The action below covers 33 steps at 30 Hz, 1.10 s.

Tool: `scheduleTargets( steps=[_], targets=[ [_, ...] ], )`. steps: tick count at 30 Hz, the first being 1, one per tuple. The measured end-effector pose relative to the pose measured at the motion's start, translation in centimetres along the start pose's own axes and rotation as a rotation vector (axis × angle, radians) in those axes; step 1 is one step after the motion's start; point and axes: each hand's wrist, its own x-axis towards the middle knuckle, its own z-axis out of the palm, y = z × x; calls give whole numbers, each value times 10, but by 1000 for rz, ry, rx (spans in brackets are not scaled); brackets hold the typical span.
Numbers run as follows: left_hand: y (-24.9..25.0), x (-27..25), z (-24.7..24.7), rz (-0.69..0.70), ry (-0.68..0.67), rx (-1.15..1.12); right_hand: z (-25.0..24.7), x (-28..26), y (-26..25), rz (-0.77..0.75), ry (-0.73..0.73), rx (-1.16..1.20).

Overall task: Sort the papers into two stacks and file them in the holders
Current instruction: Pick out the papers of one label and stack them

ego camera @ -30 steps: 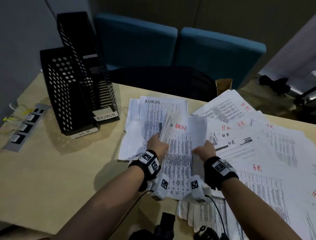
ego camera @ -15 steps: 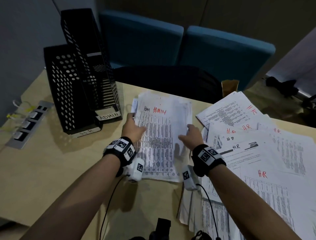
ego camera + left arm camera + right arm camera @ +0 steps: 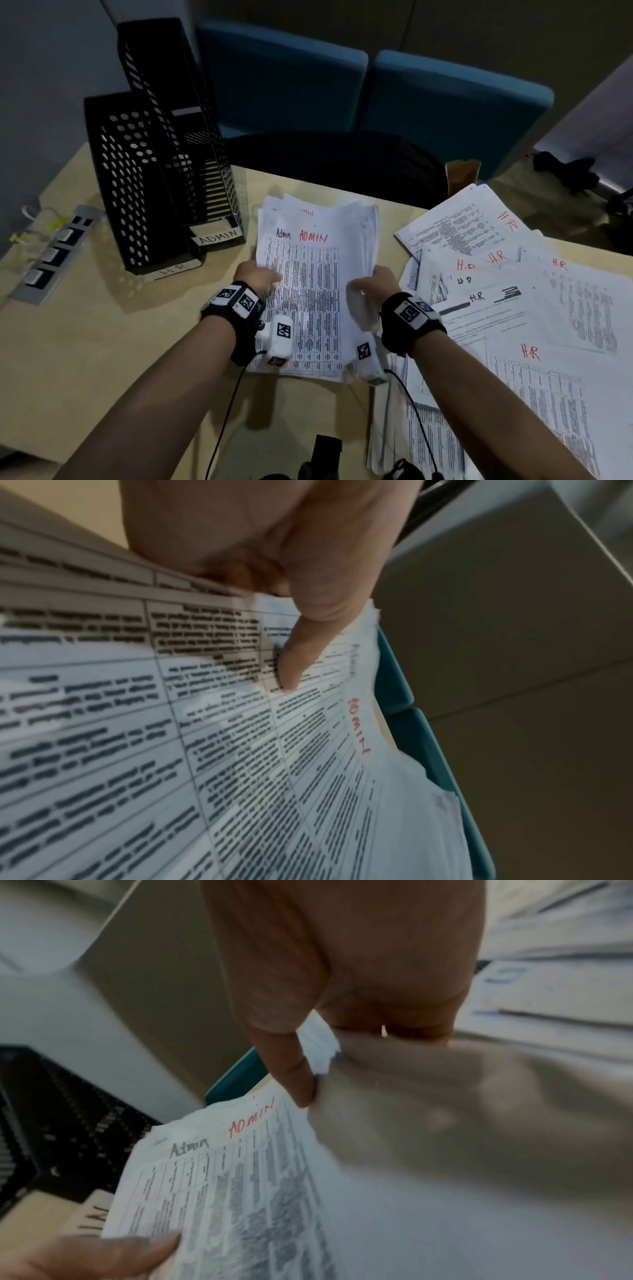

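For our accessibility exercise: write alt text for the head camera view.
Both hands, left hand and right hand, grip the sides of a paper stack marked ADMIN over a wooden desk, with black holders labelled ADMIN and HR left and HR-marked sheets spread right.

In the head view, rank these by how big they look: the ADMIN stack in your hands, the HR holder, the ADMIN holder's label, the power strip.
Largest to smallest, as seen:
1. HR holder
2. ADMIN stack, held by left hand and right hand; close to the holder, ranking unsure
3. power strip
4. ADMIN label
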Motion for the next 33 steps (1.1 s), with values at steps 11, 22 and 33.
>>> scheduleTargets(
  steps=[11, 22, 33],
  targets=[
    [1, -68, -39, 374, -173, -346, -24, -52, -8, -241, 66, 509],
    [-27, -126, -39, 666, 20, -430, -9, -118, -21, -531, 123, 708],
    [-17, -113, -60, 804, -104, -510, -33, -147, -57, -1018, 480, 376]
  ],
)
